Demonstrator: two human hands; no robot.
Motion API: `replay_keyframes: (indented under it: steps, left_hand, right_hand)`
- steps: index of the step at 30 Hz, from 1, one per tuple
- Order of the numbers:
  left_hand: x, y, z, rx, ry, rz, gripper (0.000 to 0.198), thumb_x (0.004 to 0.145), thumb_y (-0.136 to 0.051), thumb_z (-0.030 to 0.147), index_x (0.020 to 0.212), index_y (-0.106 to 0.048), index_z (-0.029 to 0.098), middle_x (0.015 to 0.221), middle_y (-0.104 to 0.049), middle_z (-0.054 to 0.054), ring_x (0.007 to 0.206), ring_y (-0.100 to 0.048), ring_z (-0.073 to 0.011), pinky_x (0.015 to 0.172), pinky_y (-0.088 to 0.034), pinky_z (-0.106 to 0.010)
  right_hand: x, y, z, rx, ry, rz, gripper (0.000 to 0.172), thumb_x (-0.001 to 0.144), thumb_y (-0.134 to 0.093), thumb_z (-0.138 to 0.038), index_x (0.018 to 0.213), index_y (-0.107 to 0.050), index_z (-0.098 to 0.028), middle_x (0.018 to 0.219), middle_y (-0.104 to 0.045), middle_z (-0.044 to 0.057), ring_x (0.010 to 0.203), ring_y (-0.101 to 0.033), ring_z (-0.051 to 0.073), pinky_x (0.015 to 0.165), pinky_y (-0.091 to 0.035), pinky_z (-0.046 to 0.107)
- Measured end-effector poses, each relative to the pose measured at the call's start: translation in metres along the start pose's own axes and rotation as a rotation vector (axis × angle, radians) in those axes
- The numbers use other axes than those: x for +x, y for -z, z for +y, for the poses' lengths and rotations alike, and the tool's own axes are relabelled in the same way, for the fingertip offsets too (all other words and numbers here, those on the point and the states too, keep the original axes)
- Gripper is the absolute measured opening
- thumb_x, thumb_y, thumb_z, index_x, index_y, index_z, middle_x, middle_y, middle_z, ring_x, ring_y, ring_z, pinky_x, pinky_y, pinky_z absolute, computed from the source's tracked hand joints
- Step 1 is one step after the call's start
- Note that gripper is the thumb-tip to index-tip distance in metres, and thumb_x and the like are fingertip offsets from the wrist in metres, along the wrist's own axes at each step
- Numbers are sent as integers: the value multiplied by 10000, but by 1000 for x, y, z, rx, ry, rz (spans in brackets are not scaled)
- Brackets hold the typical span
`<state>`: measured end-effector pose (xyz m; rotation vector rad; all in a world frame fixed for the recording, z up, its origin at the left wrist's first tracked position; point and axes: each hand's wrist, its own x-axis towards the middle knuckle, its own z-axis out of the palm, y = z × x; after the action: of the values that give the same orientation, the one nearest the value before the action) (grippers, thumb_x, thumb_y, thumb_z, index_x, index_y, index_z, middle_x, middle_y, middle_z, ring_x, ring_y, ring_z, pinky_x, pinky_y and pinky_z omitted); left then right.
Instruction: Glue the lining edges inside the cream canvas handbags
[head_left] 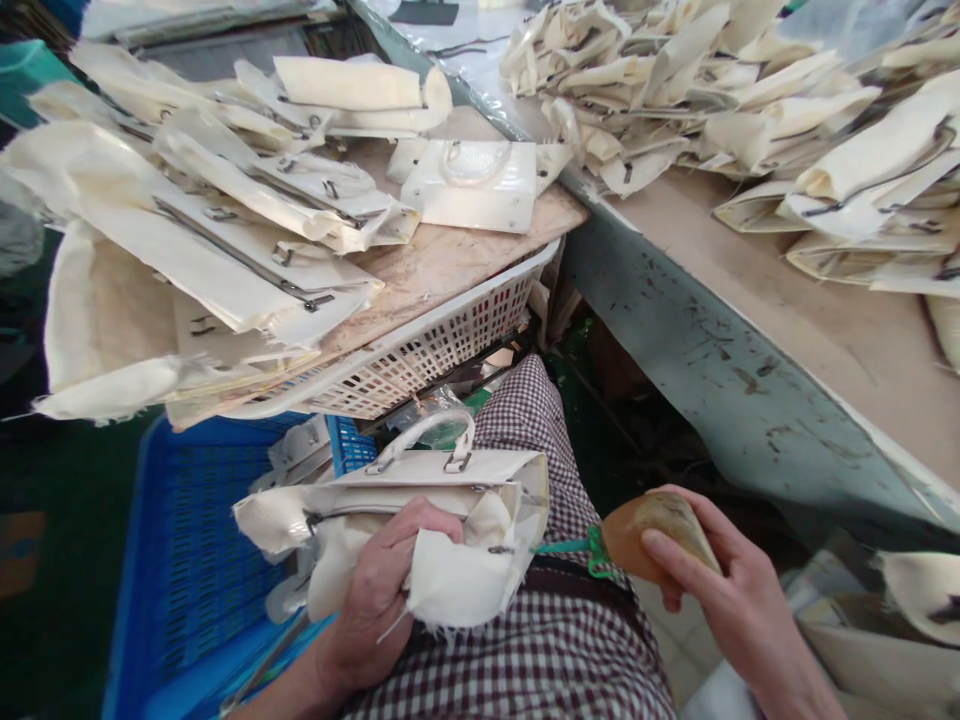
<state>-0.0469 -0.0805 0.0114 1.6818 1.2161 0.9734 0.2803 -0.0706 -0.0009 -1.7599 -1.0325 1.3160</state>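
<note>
On my lap rests a cream handbag with a looped handle and loose, frayed lining at its opening. My left hand is closed on the bag's lining and edge. In my right hand is an amber squeeze bottle, tipped toward the bag. Its thin green nozzle reaches the right end of the bag, near a small dark metal part. Whether the nozzle tip touches the fabric is hard to tell.
Unfinished cream bags lie heaped on the wooden board ahead, over a white basket. More bag pieces cover the right-hand table. A blue crate stands at left. Checked cloth covers my lap.
</note>
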Motion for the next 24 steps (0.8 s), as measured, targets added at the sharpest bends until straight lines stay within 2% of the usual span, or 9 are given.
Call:
replay_keyframes:
  steps: [6,10,15,18,24]
  left_hand:
    - [2,-1,1,-10,-14,22,205,982,-534,157,803,-625,197,842,-667,-33,759,-628,-147,671,-503,-232]
    - [3,-1,2,-8,10,31,210,996,-532,171,814,-634,196,837,-668,-31,761,-627,-144,665,-498,-224]
    - [2,-1,0,14,1,28,239,1006,-519,187,791,-624,198,845,-671,-33,783,-632,-148,686,-503,-227]
    - [2,0,-1,19,7,23,223,1002,-513,165,814,-627,199,852,-670,-24,791,-632,-140,707,-504,-221]
    - [3,-1,0,23,-19,9,197,968,-521,96,838,-630,197,856,-665,-8,784,-625,-120,709,-495,-195]
  right_hand:
    - [-8,5,9,71,-65,-115,513,819,-847,-512,1182,-662,-200,796,-682,31,481,-584,184,406,-519,262]
    - [-13,2,9,131,-87,-76,551,778,-875,-513,1179,-673,-192,830,-687,45,496,-573,188,388,-508,267]
    - [-23,-10,-3,189,-134,10,533,780,-872,-523,1157,-666,-206,823,-669,16,507,-534,152,410,-477,234]
    - [-27,-14,-7,203,-148,14,548,776,-868,-529,1161,-651,-204,829,-673,16,519,-524,148,416,-468,229]
    - [-19,-11,-10,25,-92,70,545,777,-830,-559,1134,-662,-183,794,-685,21,500,-535,162,414,-491,247]
